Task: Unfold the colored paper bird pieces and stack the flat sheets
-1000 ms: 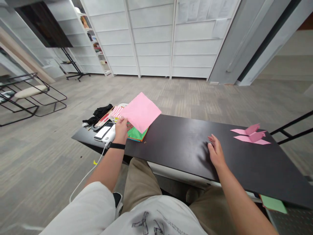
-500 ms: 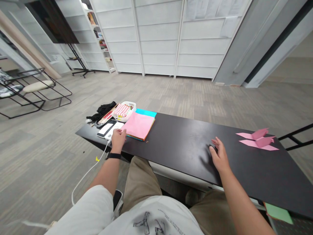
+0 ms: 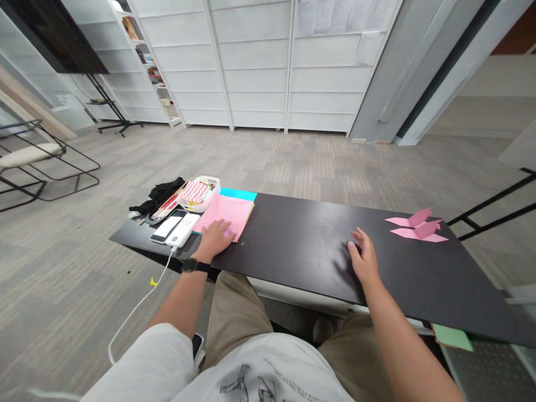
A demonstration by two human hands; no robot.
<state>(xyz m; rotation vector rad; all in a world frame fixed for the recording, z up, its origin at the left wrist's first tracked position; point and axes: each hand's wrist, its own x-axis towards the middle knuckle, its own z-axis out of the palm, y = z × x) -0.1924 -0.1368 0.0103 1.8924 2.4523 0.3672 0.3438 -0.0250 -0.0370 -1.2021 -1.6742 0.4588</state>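
Observation:
My left hand (image 3: 216, 239) lies with fingers stretched out on the near part of a stack of coloured paper (image 3: 234, 211), whose top sheet is pink. A blue sheet (image 3: 239, 194) sticks out at the stack's far edge. Over the dark table, my right hand (image 3: 365, 259) is held open with its fingers apart and nothing in it; a shadow falls beside it. Farther right, two folded pink paper birds (image 3: 419, 224) stand close together on the table.
Left of the stack are a white power bank (image 3: 183, 229) with a cable, a phone (image 3: 168, 225), a white basket (image 3: 214, 186) holding a zigzag-patterned packet, and a black cloth (image 3: 161, 194). A chair's black frame (image 3: 494, 202) stands beyond the right end of the table (image 3: 301, 240).
My left hand has moved right from the stack's left edge onto the pink top sheet, and its fingers have spread. My right hand keeps nearly the same pose. The view has turned slightly right.

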